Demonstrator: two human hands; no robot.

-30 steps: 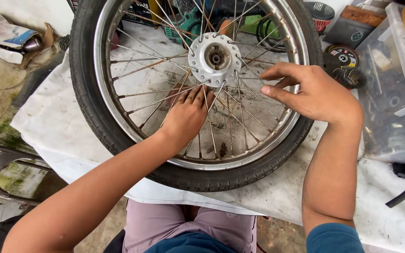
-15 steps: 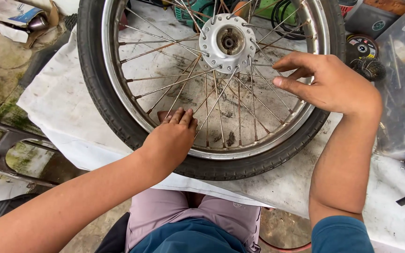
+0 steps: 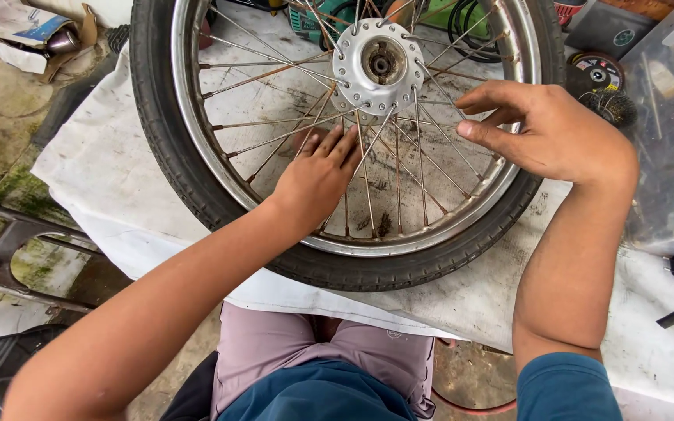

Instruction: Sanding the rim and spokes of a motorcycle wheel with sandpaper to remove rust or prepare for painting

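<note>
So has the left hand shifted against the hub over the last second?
Yes. The left hand slid rimward, then back up the spokes toward the hub.

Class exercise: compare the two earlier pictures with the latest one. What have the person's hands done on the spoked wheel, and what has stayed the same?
The left hand, which had slid down toward the rim, has moved back up among the spokes, fingertips just below the hub. The right hand stays at the spokes right of the hub, fingers pinched; whether it grips one cannot be told. The wheel still lies flat on the white cloth.
</note>
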